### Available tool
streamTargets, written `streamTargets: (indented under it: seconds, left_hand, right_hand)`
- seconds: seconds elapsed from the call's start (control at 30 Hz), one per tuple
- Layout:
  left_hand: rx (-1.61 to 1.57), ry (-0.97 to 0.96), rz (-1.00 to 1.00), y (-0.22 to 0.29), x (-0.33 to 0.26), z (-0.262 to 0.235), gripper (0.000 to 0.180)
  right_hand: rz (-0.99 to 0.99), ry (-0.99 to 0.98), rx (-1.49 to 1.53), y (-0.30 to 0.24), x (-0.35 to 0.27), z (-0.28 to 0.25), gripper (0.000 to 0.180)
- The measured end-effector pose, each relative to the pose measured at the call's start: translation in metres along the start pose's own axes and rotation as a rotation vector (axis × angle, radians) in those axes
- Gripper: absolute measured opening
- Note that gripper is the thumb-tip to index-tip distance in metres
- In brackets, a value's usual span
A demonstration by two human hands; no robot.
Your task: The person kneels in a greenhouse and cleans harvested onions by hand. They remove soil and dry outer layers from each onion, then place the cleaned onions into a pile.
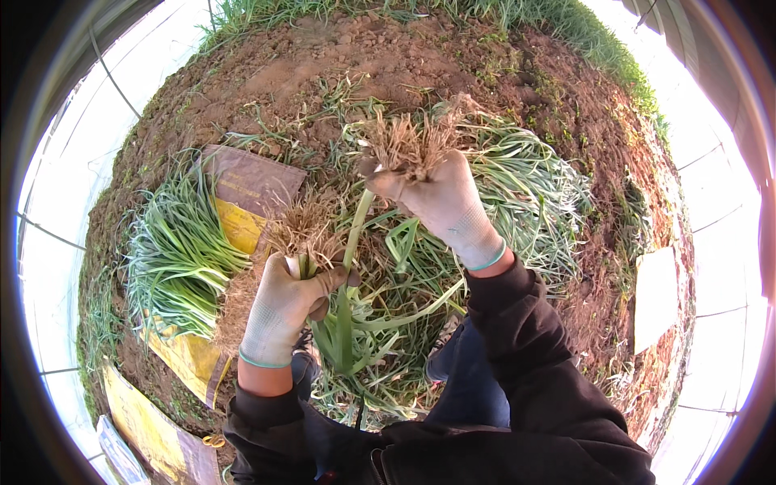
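Observation:
My left hand (283, 303), in a pale work glove, is closed around green onions with a tuft of brown roots (305, 226) pointing up. Their green leaves (343, 343) hang down beside the fingers. Higher and to the right, my gloved right hand (449, 202) grips another clump of green onions just below its bushy dry roots (408, 144). One long green stalk (357, 226) runs between the two hands. A loose heap of green onions (525, 178) spreads behind and below my right hand. To the left lies a neat pile of green onions (182, 255), roots toward me.
A yellow and brown sack (250, 178) lies under the neat pile. More flattened sacks (153, 424) are at the lower left, and a pale sheet (655, 299) is at the right. Bare soil (323, 61) stretches ahead to growing green plants (566, 36). My legs (473, 380) stand close below.

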State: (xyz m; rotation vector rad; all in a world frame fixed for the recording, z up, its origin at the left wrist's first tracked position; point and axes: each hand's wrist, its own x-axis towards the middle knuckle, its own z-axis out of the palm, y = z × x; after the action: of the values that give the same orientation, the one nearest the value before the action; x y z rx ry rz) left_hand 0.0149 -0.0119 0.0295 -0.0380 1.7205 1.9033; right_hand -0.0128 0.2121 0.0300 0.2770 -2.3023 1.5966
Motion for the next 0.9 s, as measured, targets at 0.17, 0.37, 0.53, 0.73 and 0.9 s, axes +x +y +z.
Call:
streamTargets:
  seconds: [0.17, 0.37, 0.53, 0.73, 0.9]
  left_hand:
    - [-0.001, -0.02, -0.025, 0.004, 0.0, -0.003, 0.024]
    - [0.052, 0.062, 0.054, -0.005, 0.003, -0.007, 0.023]
    - [0.181, 0.27, 0.164, -0.017, 0.012, -0.011, 0.019]
    - [0.369, 0.369, 0.216, -0.021, 0.019, -0.004, 0.026]
    - [0.355, 0.278, 0.332, -0.019, 0.017, -0.002, 0.031]
  right_hand:
    - [-0.101, -0.005, -0.129, -0.009, -0.002, -0.008, 0.023]
    - [-0.055, 0.035, -0.412, -0.009, -0.001, -0.023, 0.025]
    - [0.202, 0.074, -0.255, -0.002, 0.005, -0.048, 0.023]
    - [-0.052, -0.061, 0.004, -0.001, -0.003, 0.002, 0.029]
    - [0.127, 0.056, 0.042, -0.006, -0.001, 0.004, 0.024]
